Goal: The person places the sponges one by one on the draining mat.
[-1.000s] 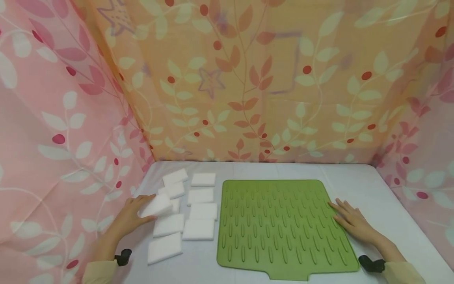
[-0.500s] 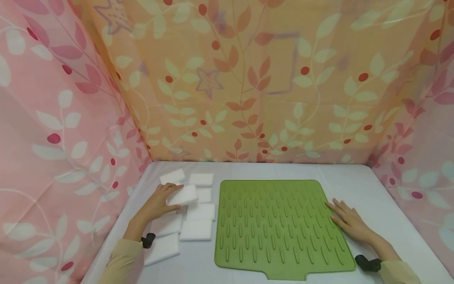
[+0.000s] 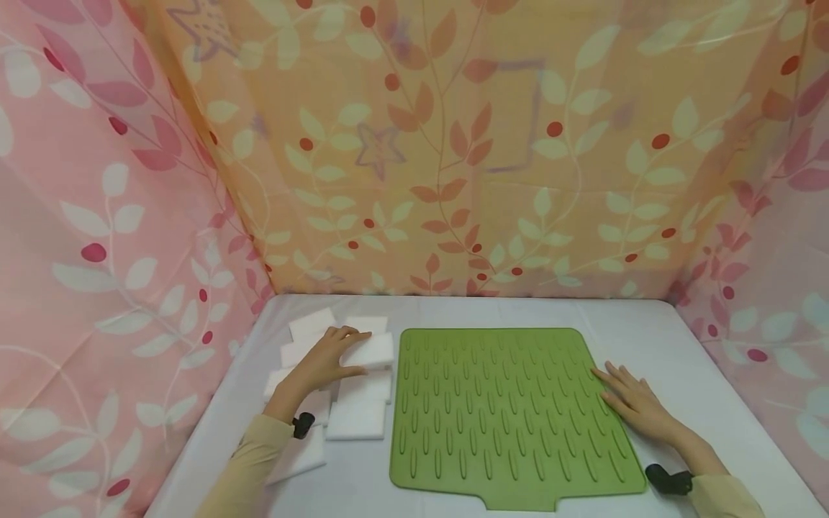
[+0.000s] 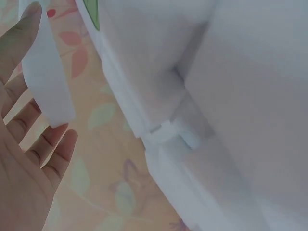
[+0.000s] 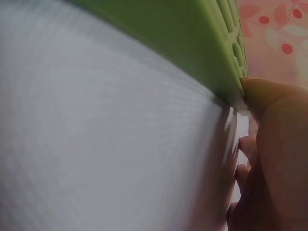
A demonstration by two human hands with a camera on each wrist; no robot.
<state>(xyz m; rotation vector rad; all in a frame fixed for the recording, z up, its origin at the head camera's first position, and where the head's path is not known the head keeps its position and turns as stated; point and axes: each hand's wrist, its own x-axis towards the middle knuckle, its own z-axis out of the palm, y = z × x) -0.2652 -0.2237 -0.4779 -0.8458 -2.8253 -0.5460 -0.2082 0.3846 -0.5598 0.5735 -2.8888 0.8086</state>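
Observation:
My left hand grips a white sponge block by its left side, thumb toward me and fingers on the far side. The block overlaps the upper sponges of the right-hand column in the head view. In the left wrist view, the same sponge stands between thumb and fingers, above the lying ones. My right hand rests flat at the right edge of a green ridged mat, fingers fairly straight. The right wrist view shows its thumb touching the mat's edge.
Several more white sponges lie in two rough columns left of the mat, among them a near one and a far one. A white cloth covers the table. Patterned curtains close off the back and both sides.
My left hand has carried the held sponge rightward, from over the left column to over the right column. My right hand stays at the mat's edge. The head view has shifted slightly.

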